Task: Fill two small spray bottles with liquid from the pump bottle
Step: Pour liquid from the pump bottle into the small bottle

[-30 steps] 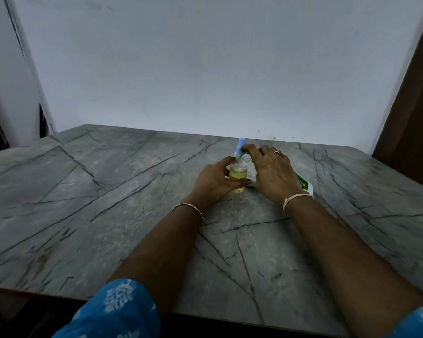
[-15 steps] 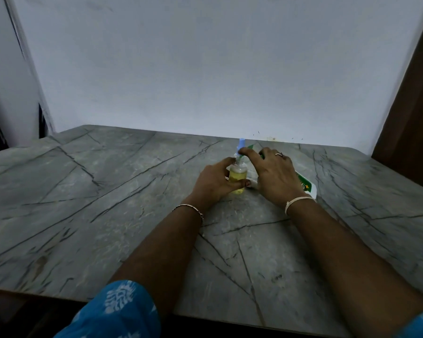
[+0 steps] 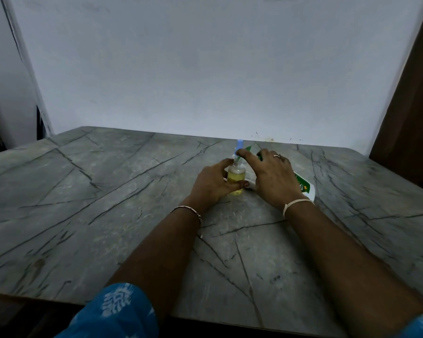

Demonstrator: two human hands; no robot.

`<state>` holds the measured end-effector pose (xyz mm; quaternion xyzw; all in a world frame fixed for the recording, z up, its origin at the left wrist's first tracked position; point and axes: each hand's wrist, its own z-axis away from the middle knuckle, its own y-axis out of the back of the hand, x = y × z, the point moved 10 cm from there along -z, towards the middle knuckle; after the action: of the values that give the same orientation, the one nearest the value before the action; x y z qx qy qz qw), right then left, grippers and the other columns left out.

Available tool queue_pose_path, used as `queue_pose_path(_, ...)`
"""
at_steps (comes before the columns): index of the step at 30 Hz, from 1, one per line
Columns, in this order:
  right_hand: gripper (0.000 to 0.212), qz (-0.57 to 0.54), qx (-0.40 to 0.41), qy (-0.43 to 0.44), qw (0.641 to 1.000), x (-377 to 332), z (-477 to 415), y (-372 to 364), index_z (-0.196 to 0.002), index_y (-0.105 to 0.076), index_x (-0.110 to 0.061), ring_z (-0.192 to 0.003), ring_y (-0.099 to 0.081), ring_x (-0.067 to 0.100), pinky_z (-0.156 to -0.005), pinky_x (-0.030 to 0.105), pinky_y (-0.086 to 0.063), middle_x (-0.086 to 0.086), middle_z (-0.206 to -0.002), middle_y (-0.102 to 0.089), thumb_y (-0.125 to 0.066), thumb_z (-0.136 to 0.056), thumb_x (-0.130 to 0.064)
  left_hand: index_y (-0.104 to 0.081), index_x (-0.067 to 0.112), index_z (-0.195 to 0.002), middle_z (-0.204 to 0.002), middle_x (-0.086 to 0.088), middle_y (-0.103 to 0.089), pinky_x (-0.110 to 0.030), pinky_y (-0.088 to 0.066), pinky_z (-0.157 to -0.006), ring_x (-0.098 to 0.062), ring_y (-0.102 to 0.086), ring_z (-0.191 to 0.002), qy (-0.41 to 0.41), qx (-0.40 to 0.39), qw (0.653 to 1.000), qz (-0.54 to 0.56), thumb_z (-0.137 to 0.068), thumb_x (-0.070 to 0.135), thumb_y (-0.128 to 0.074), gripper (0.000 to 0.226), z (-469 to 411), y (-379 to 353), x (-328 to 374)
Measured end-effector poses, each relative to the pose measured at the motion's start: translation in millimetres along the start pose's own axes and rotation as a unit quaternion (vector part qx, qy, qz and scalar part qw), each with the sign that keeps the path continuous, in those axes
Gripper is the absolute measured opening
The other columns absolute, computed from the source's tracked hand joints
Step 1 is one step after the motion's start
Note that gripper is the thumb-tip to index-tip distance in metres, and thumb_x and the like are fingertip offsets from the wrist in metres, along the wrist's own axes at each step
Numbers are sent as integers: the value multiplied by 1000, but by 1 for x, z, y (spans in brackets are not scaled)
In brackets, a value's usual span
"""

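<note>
A small clear spray bottle (image 3: 236,177) holding yellow liquid stands upright on the grey marble table (image 3: 108,203). My left hand (image 3: 213,184) is wrapped around its body. My right hand (image 3: 271,176) lies over the white pump bottle (image 3: 304,186) with its green label, and the index finger presses on the green pump head (image 3: 248,149) above the small bottle's neck. A blue cap or second bottle top (image 3: 239,144) shows just behind the fingertip. Most of the pump bottle is hidden under my right hand.
A white wall (image 3: 205,69) rises right behind the table's far edge. A brown wooden panel (image 3: 415,106) stands at the right. The table's near edge runs along the bottom of the view, above my blue patterned sleeves.
Both hands stay in the same grip. The right hand has shifted slightly over the pump bottle, and more of the green label shows.
</note>
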<state>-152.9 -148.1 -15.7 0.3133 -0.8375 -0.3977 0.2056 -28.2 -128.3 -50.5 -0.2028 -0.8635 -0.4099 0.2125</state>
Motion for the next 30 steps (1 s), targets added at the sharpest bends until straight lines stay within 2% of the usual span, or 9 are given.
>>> queue_pose_path(5,75,11,-1,-8,1000,-4,-3,1,-141,-28,-35,-116,-50,34,-98,48,-39,12,-122,-51,-73,-81,-27,-52,27,-130,-107,1,-71,-11,-38,-67,-1,-57,-77,-3,-2,1000,3,-67,60,-74,74,0,1,1)
queue_pose_path(11,74,12,14,-11,1000,-6,-5,0,-138,-32,-33,-114,-52,34,-96,48,-40,12,-120,-52,-74,-78,-23,-54,31,-125,-101,2,-72,-22,-49,-75,-10,-66,-84,2,-2,1000,13,-66,61,-74,69,0,1,-1)
queue_pose_path(13,75,18,13,-7,1000,-4,-3,-1,-140,-28,-35,-113,-52,33,-96,48,-41,12,-119,-52,-72,-80,-26,-54,30,-124,-100,2,-72,-19,-47,-72,-7,-64,-80,2,0,1000,13,-67,59,-75,68,0,1,-1)
queue_pose_path(15,76,16,11,-5,1000,-3,-2,-2,-141,-24,-37,-114,-51,34,-96,49,-41,13,-120,-52,-71,-82,-27,-55,28,-125,-101,2,-72,-10,-41,-66,-3,-60,-76,-4,2,1000,14,-68,57,-75,67,1,3,1)
queue_pose_path(17,77,15,6,-7,1000,-1,-2,-3,-141,-23,-38,-115,-51,34,-97,50,-41,13,-121,-52,-71,-82,-25,-55,28,-124,-100,4,-72,-7,-38,-65,-4,-62,-78,-5,4,1000,16,-68,55,-76,65,1,3,3)
queue_pose_path(20,77,14,2,-10,1000,-2,-2,-3,-141,-25,-37,-115,-51,34,-97,50,-41,13,-122,-51,-72,-81,-24,-55,28,-124,-102,4,-71,-6,-38,-65,-2,-60,-77,-8,3,1000,20,-68,55,-77,66,2,3,4)
queue_pose_path(25,72,7,4,-14,1000,-5,-6,0,-137,-33,-31,-115,-52,34,-98,49,-40,12,-123,-51,-73,-78,-22,-55,28,-125,-104,3,-71,-15,-43,-70,-7,-64,-84,-5,-3,1000,22,-68,55,-77,67,1,2,3)
queue_pose_path(30,72,9,5,-2,1000,-5,-4,-2,-143,-27,-35,-116,-51,34,-98,48,-39,13,-123,-51,-69,-84,-31,-54,28,-125,-102,2,-72,-7,-38,-65,-6,-62,-81,2,0,1000,19,-67,57,-76,68,1,2,1)
